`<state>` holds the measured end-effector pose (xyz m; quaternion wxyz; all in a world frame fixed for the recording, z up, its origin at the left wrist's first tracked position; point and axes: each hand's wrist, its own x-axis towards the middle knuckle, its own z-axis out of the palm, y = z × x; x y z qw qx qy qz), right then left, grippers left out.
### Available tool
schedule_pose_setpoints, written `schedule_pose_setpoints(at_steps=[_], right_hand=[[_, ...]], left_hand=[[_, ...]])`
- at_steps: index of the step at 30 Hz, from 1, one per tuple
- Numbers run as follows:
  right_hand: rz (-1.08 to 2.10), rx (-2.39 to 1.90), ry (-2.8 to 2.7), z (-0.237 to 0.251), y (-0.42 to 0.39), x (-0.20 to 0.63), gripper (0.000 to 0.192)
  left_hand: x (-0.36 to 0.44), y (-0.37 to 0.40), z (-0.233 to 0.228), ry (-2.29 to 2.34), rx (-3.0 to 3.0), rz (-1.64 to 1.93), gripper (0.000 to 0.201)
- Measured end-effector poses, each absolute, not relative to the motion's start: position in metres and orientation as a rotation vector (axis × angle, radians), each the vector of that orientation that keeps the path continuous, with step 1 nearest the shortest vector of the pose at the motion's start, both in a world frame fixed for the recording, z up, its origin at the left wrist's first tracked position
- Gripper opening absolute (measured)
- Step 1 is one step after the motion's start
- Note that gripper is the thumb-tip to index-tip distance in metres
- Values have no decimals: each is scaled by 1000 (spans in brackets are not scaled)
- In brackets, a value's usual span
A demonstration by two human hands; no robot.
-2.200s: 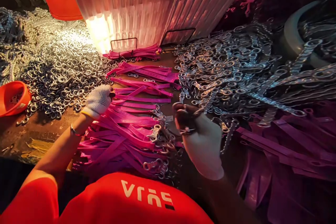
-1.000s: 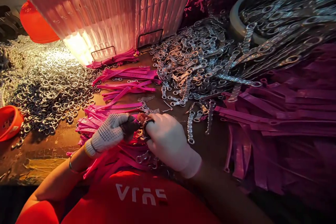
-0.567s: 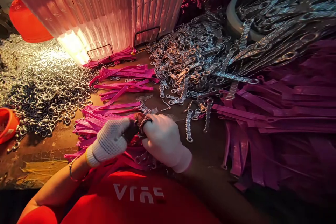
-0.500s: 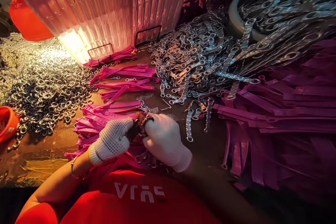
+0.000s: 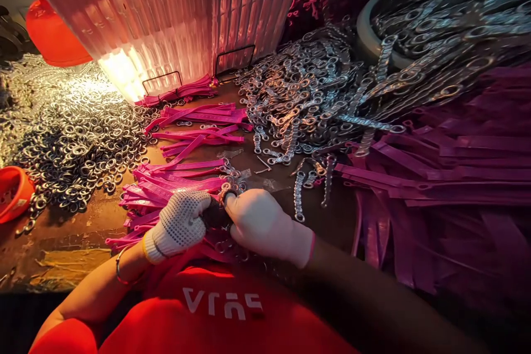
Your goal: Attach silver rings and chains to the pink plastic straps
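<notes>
My left hand (image 5: 179,224), in a white dotted knit glove, is closed with the thumb pressed over a dark thing (image 5: 215,214) whose kind I cannot make out. Against it from the other side comes my right hand (image 5: 263,224), in a plain pale glove, its fingers curled in; what they grip is hidden, though a metal ring (image 5: 229,194) shows by the forefinger. Pink straps (image 5: 182,183) lie beneath and behind both hands, with metal links (image 5: 234,172) at their right ends.
Loose metal rings (image 5: 78,146) are heaped at the left beside an orange container (image 5: 15,193). Ringed metal strips (image 5: 298,94) pile up at the back right, near a round tub's rim (image 5: 367,25). More pink straps (image 5: 435,182) cover the right side. A ribbed translucent panel (image 5: 174,16) stands behind.
My right hand has shifted slightly right and down and turned, with its forearm now more in view. My left hand remains closed in nearly the same place. The whole view has shifted slightly.
</notes>
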<state>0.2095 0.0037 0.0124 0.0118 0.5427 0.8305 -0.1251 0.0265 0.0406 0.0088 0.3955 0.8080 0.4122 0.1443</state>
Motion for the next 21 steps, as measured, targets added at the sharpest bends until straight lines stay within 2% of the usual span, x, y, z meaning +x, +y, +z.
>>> schedule_pose_setpoints(at_steps=[7,10,13,14,16,18,21], right_hand=[[-324,1741,2610,13,-9,208,11],[-578,1851,2592,17,-8,233,14],[-959,2062,2600,6,17,270,23],[-936,2249,2492,-1,31,281,24],[-594,2553,2109,-20,64,293,25],[-318,2612,1844,-39,96,293,26],[-251,2641,1755,-62,125,283,32]], left_hand=[[1,71,37,972,2479,-75,13],[-28,87,46,1072,2409,-123,22],[-42,90,46,1151,2184,180,18],[-39,89,44,1210,2081,318,21],[-25,84,41,1264,1773,537,29],[-5,81,37,1172,1337,638,34],[22,82,30,944,743,663,32]])
